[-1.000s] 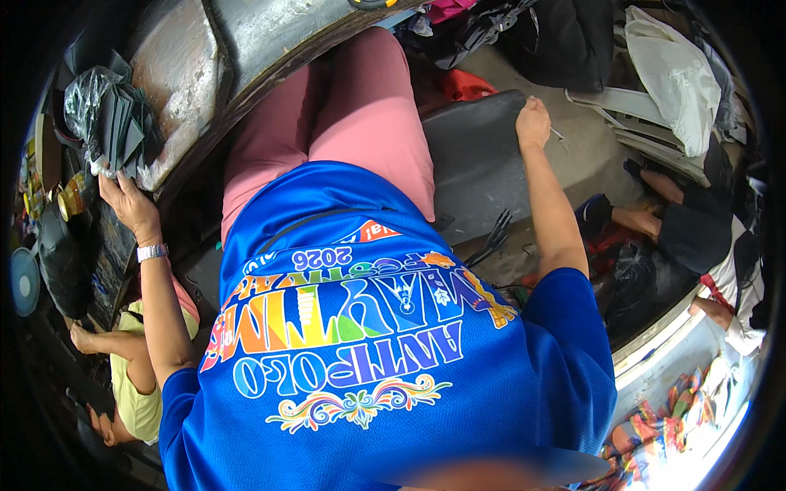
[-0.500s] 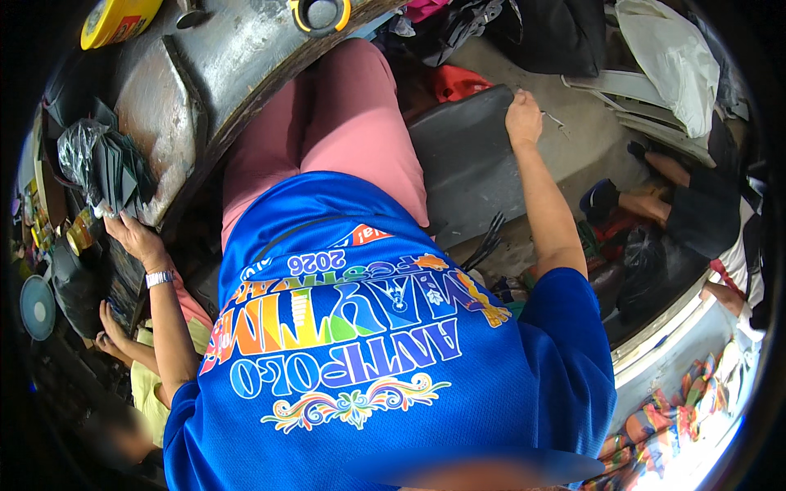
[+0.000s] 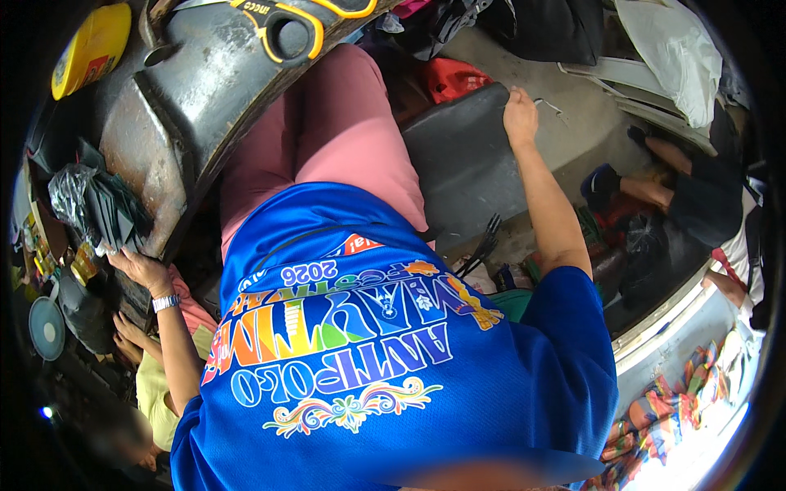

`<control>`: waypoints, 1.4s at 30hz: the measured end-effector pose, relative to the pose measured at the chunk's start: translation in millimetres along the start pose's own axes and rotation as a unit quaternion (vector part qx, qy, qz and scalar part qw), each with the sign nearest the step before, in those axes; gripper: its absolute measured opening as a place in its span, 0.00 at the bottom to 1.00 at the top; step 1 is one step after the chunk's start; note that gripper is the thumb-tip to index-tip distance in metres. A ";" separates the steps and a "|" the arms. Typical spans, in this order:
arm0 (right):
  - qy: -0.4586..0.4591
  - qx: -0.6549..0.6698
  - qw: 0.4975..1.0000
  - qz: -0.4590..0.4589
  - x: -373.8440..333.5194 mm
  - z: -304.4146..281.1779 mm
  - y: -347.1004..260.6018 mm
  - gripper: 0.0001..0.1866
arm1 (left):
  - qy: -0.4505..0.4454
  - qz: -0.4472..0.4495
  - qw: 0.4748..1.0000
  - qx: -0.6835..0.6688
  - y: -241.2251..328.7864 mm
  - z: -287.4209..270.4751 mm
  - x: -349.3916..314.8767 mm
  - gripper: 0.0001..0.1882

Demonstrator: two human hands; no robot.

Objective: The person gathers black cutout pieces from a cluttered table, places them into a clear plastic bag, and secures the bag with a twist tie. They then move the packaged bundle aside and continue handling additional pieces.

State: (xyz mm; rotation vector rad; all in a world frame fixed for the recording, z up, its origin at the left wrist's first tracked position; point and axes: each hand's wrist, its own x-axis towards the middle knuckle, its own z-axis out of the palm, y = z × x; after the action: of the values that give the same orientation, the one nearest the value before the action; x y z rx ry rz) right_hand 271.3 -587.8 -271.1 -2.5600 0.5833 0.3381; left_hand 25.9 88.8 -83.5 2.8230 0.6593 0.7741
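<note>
The right hand (image 3: 521, 116), upper right of centre, grips the top edge of a dark grey panel (image 3: 467, 168), fingers curled over the rim and thumb on its face. The panel is a flat, matt, roughly rectangular sheet with rounded corners, standing tilted just right of the pink trousers (image 3: 327, 147); its surface is plain and scuffed, and its lower edge goes out of sight behind the blue shirt (image 3: 385, 376). A thin bent wire (image 3: 550, 105) lies on the concrete floor (image 3: 585, 135) just beside the right hand. The left hand (image 3: 141, 268), at the left edge, lies palm down with fingers spread on the lower end of a big grey metal casing (image 3: 184, 123), touching the bottom of a bundle of dark folded pieces in clear plastic (image 3: 94, 209); whether it grasps the bundle or only presses against it cannot be told. A silver watch (image 3: 165, 303) sits on that wrist. The two hands are far apart, one at each side of the body. The casing slants from upper centre to lower left, worn and mottled, with a yellow-and-black tool (image 3: 286, 24) on its upper end and a yellow tub (image 3: 90, 49) to the upper left. Another person's hand (image 3: 123, 331) shows below the left wrist.
</note>
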 end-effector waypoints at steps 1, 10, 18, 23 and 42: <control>-0.003 0.018 1.000 -0.025 6.9 2.1 7.0 0.22 | -0.004 0.004 1.000 0.003 -8.8 -2.4 -2.3 0.24; -0.256 -0.277 0.909 -0.178 103.9 60.9 79.9 0.17 | -0.133 0.012 0.961 0.243 -32.3 -57.2 -26.4 0.23; -0.418 -0.164 0.893 0.011 86.0 68.5 106.7 0.18 | -0.107 0.017 0.960 0.258 -8.2 -85.9 -27.8 0.26; -0.471 -0.122 0.872 0.056 83.6 76.1 100.6 0.18 | -0.102 0.009 0.960 0.261 2.9 -97.7 -21.4 0.26; -0.550 -0.114 0.821 0.097 100.5 71.5 105.1 0.20 | -0.095 -0.009 0.955 0.282 37.2 -122.9 -31.2 0.26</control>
State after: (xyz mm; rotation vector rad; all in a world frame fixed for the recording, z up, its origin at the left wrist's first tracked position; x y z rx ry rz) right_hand 301.9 -668.3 -408.4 -1.9822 0.3292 1.8611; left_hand -47.3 44.0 16.9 3.3270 1.0040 0.3345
